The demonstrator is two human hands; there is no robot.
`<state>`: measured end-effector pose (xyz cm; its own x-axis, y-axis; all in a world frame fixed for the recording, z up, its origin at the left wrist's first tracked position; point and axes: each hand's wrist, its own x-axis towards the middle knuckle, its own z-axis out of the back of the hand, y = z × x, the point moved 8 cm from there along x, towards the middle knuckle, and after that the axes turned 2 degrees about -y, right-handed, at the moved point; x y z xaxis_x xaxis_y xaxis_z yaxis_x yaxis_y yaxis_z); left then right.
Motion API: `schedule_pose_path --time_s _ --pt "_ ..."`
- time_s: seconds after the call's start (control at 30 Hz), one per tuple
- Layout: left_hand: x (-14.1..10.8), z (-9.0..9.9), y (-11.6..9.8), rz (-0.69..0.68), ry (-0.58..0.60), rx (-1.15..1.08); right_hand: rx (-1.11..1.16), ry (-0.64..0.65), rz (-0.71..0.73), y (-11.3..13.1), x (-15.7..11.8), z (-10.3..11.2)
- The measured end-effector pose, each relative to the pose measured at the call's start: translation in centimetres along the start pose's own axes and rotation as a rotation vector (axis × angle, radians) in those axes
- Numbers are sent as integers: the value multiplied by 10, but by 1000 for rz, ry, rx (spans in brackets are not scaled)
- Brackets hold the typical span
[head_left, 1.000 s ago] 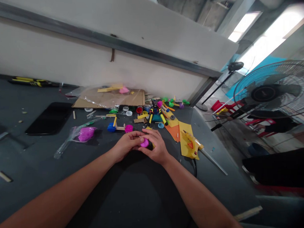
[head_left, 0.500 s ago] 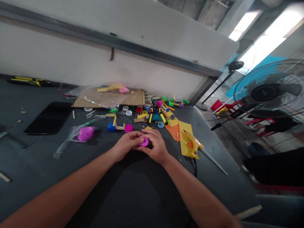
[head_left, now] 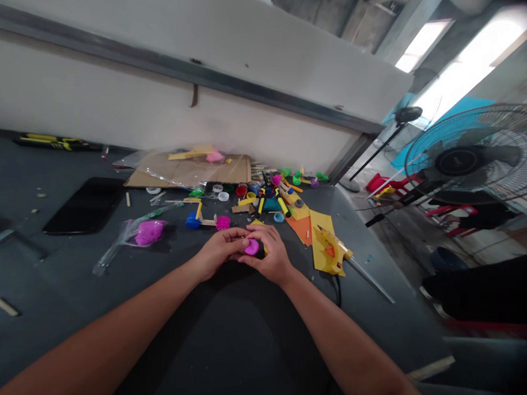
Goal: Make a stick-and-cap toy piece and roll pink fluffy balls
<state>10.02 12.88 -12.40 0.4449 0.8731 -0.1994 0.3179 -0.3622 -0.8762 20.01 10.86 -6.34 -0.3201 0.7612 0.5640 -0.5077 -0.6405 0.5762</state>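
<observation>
As left hand (head_left: pixel 219 253) and right hand (head_left: pixel 272 260) stay together, fingers (head_left: pixel 262 234) closed around a magenta cap (head_left: pixel 252 247)

both bare forearms, the left forearm (head_left: pixel 112 325) and the right forearm (head_left: pixel 349 339), reach in from the lower corners of the view and angle inward to meet near the centre. the left hand (head_left: pixel 218 254) and the right hand (head_left: pixel 272 261) are close together, knuckles up, fingers curled toward each other. the left fingertips (head_left: pixel 240 238) and the right fingers (head_left: pixel 262 232) nearly meet, pinching something small between them. the left wrist (head_left: pixel 196 268) and right wrist (head_left: pixel 289 277) are bent slightly, and both hands look closed in a firm grip.
</observation>
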Motion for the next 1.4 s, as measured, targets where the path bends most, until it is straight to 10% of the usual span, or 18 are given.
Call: schedule_pose_path --time_s 0.27,0.6,0.97,1.4 --pt "0 3 0 -27 -19 -4 26 -61 -37 3 0 11" --pt "-3 0 -4 -69 -44 59 749 -131 -714 -53 -21 -13" --pt "-1 1 0 -43 -41 134 668 -27 -692 -40 -17 -14" --pt "-2 -3 1 -57 -30 193 251 -4 -346 -21 -10 0"
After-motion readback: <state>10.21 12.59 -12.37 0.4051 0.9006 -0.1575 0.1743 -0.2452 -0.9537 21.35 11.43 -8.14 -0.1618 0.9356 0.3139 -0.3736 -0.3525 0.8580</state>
